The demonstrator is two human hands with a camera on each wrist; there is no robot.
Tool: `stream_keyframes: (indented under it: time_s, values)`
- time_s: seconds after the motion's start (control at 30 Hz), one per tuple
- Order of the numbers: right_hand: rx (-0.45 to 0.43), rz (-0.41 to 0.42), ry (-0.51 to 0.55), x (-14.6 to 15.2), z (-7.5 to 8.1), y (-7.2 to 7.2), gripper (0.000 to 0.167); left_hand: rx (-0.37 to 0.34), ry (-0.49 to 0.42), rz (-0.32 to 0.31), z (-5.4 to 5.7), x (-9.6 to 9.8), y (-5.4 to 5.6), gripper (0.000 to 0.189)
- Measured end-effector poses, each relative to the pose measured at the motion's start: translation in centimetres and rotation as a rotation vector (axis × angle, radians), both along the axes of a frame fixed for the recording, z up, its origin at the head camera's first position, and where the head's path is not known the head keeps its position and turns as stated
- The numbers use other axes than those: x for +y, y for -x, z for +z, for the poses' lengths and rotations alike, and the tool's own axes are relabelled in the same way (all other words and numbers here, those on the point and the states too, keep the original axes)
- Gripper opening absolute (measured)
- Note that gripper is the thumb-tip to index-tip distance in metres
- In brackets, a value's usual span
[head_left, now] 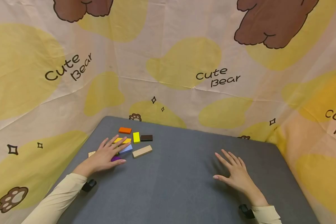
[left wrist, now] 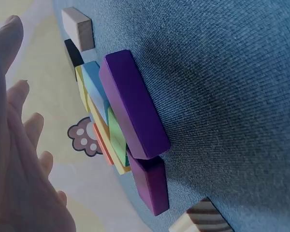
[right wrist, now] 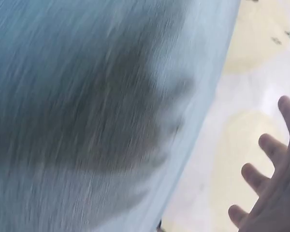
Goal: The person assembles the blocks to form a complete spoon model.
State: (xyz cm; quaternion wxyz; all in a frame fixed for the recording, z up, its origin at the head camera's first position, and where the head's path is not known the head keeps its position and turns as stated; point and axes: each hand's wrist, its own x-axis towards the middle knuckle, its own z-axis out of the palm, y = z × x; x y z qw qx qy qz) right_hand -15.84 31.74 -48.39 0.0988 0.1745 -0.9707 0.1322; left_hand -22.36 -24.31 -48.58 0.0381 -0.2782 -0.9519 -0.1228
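Note:
My left hand (head_left: 105, 155) hovers palm down over a group of coloured wooden blocks, fingers spread and holding nothing. Beneath it, partly covered in the head view, are a blue block (head_left: 126, 149), an amber block (head_left: 123, 141) and a purple block (head_left: 116, 158). The left wrist view shows two purple blocks (left wrist: 133, 104) end to end, beside a green block (left wrist: 117, 133). A plain wood block (head_left: 142, 151) lies to the right of the group. Over the right side of the table, my right hand (head_left: 238, 175) is held with fingers apart, nothing in it.
An orange block (head_left: 125, 130), a bright yellow block (head_left: 136, 137) and a dark block (head_left: 147, 138) lie beyond the left hand. A striped wood block (head_left: 91, 153) is left of it. Printed cloth (head_left: 170, 62) surrounds the grey table (head_left: 170, 186) at the back and sides.

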Motion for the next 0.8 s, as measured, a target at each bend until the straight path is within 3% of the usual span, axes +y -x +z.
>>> stream_keyframes:
  time_s: [0.33,0.8]
  values:
    - [-0.040,0.014,0.039,-6.1,-0.3,1.7,0.093,-0.037,0.000,-0.035,0.1,0.7,1.3,0.075]
    - [-0.153,-0.001,0.194,-20.2,-0.4,4.2,0.095,-0.050,0.021,-0.065,-1.0,1.3,5.5,0.064]
